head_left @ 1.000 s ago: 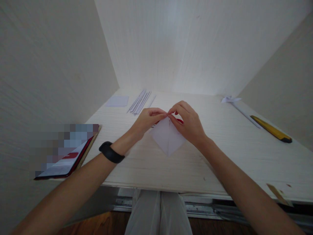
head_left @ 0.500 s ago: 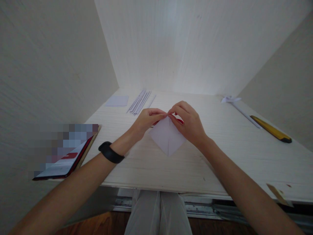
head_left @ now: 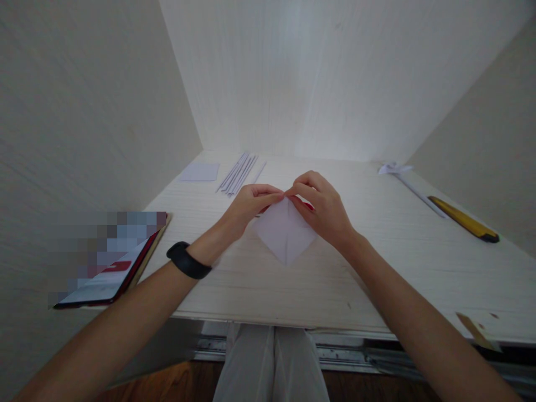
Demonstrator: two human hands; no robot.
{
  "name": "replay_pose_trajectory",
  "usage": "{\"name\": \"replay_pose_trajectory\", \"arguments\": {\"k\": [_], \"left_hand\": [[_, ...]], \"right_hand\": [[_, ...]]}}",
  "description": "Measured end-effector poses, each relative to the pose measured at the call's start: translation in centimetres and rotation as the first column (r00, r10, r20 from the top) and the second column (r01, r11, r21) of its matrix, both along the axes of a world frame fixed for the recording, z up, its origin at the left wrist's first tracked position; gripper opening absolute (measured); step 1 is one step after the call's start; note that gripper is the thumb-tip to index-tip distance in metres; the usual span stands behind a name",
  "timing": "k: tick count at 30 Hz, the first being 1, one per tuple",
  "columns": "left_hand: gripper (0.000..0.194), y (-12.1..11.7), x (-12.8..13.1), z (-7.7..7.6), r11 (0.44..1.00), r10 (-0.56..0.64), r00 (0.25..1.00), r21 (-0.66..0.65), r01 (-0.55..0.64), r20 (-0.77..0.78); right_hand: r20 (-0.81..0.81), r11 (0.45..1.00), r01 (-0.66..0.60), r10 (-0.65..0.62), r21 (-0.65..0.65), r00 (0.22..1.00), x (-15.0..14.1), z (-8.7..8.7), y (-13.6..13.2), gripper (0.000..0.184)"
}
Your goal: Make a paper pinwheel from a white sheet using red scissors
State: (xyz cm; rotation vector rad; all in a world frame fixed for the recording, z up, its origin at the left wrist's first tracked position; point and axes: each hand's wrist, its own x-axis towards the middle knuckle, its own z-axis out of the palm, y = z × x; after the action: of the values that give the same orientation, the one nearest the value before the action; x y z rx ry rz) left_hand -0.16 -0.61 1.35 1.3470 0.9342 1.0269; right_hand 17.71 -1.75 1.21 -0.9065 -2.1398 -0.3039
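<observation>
A square sheet of white paper (head_left: 286, 234) hangs corner-down between my hands, with a crease running along its middle. My left hand (head_left: 253, 205) pinches its top corner from the left, thumb and fingers closed. From the right, my right hand (head_left: 320, 204) pinches the same corner, its fingertips meeting those of the left. Something red (head_left: 307, 205) shows in part behind the right hand's fingers; what it is stays hidden. A black band (head_left: 188, 261) is around my left wrist.
Several thin white paper sticks (head_left: 238, 174) lie behind my left hand, beside a flat paper sheet (head_left: 200, 172). At right are a paper pinwheel (head_left: 394, 168) on a stick and a yellow cutter knife (head_left: 463, 219). A tablet (head_left: 113, 273) leans at left. Walls enclose the white tabletop (head_left: 259, 296).
Both hands keep their pinch on the paper's top corner. The whole view has shifted very slightly; nothing else has visibly changed.
</observation>
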Motion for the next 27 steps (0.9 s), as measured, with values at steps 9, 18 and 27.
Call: {"name": "replay_pose_trajectory", "arguments": {"k": [9, 18, 27], "left_hand": [[0.012, 0.03, 0.02, 0.32, 0.998, 0.028, 0.997, 0.052, -0.024, -0.073], [0.009, 0.05, -0.11, 0.42, 0.997, 0.006, 0.994, 0.081, 0.003, -0.112], [0.012, -0.05, -0.05, 0.48, 0.999, -0.022, 0.992, 0.045, 0.028, -0.128]], "right_hand": [[-0.114, 0.994, -0.090, 0.082, -0.066, 0.990, 0.10, 0.17, -0.01, 0.010], [-0.055, 0.989, -0.119, 0.114, -0.092, 0.992, 0.64, 0.36, 0.06, 0.011], [-0.046, 0.981, -0.155, 0.151, -0.120, 0.988, 0.90, 0.46, 0.09, 0.009]]}}
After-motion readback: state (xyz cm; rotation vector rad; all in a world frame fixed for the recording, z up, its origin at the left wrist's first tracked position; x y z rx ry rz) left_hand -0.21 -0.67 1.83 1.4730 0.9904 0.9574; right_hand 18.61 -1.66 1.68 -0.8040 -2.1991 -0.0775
